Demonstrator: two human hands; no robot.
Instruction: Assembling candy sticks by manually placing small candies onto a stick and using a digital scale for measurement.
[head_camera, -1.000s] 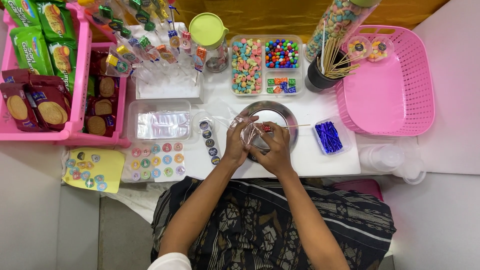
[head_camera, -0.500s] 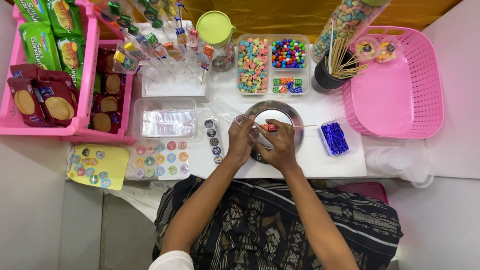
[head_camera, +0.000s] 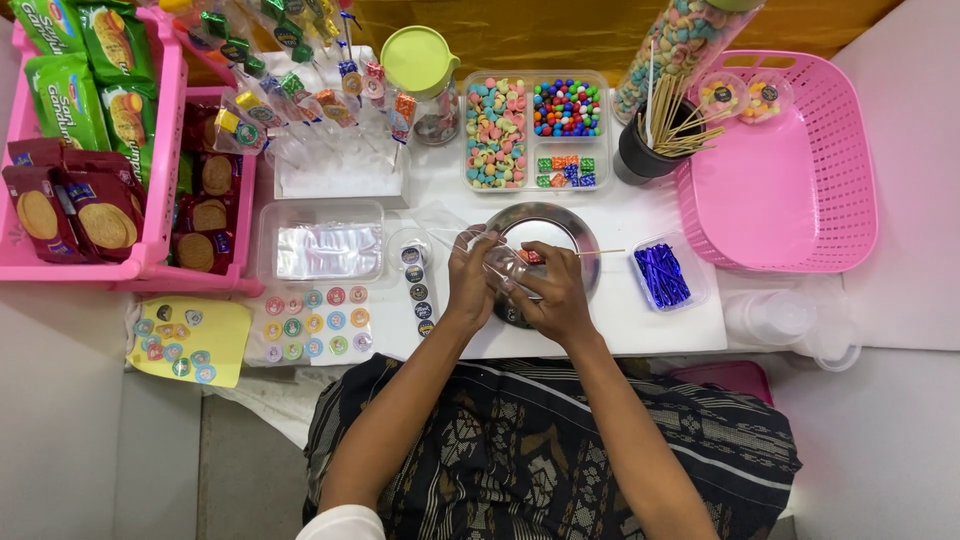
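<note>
A small clear plastic bag (head_camera: 508, 268) is pinched between both hands just above a round metal plate (head_camera: 570, 228), near the front edge of the white table (head_camera: 660, 320). Inside it sits a red-and-white sweet on a thin wooden skewer (head_camera: 590, 252), whose bare end sticks out to the right over the plate rim. The left hand (head_camera: 470, 282) has its fingers closed on the bag's left side; the right hand (head_camera: 553, 290) has its fingers closed on the bag from the right and front — both clamped on the plastic, the two hands almost touching.

Just right of the plate lies one small clear tub of blue twist ties (head_camera: 661, 274). Left of the hands runs one strip of round stickers (head_camera: 417, 282), and beyond it one clear tray of folded plastic bags (head_camera: 328, 250). Two sticker sheets lie at the table's front left: a white one (head_camera: 310, 322) and a yellow one (head_camera: 190, 340).

Behind the plate stands one divided clear box (head_camera: 532, 130) with three compartments of coloured sweets, one jar with a pale green lid (head_camera: 419, 62) and one dark cup of skewers (head_camera: 648, 150). One pink basket (head_camera: 800, 190) on the right holds two small round sweet packs (head_camera: 742, 95). Two pink crates (head_camera: 165, 150) on the left hold biscuit packets — their count cannot be told.
</note>
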